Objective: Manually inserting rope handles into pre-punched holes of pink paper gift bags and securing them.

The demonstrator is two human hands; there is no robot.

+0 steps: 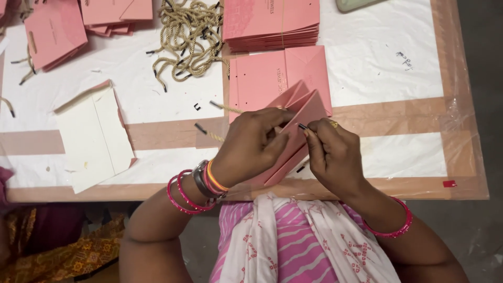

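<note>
My left hand (250,147) and my right hand (332,154) both grip a folded pink paper bag (306,107) held over the table's near edge. My right thumb and forefinger pinch a black-tipped cord end (303,126) at the bag's top. A beige rope cord (222,107) trails from the bag to the left across the table. Under it lies a flat pink bag (262,78) with small punched holes.
A stack of flat pink bags (272,23) sits at the back, a tangle of beige rope handles (188,36) left of it. More pink bags (52,31) lie far left. Cream card inserts (94,136) rest at left. The table's front edge (419,188) is close.
</note>
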